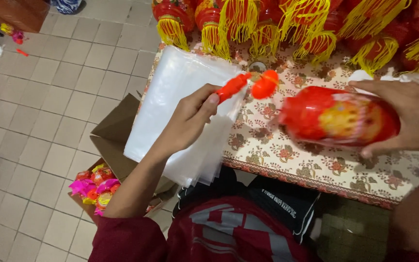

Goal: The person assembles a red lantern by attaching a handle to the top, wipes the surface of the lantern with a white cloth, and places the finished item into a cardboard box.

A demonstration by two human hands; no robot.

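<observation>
My left hand (190, 119) grips a slim orange-red plastic handle (233, 87) that ends in a round orange-red piece (265, 85), held above the table. My right hand (406, 119) clasps a red lantern body (338, 118) with a yellow picture on its side, lying sideways just over the tablecloth. The round end of the handle sits a short way left of the lantern body, apart from it. Under my left hand lies a stack of clear plastic bags (170, 92) that overhangs the table's edge.
The table has a floral patterned cloth (287, 155). Several red lanterns with yellow tassels (267, 24) crowd the far side. An open cardboard box (110, 140) with bright pink and orange plastic pieces (95, 187) stands on the tiled floor to the left.
</observation>
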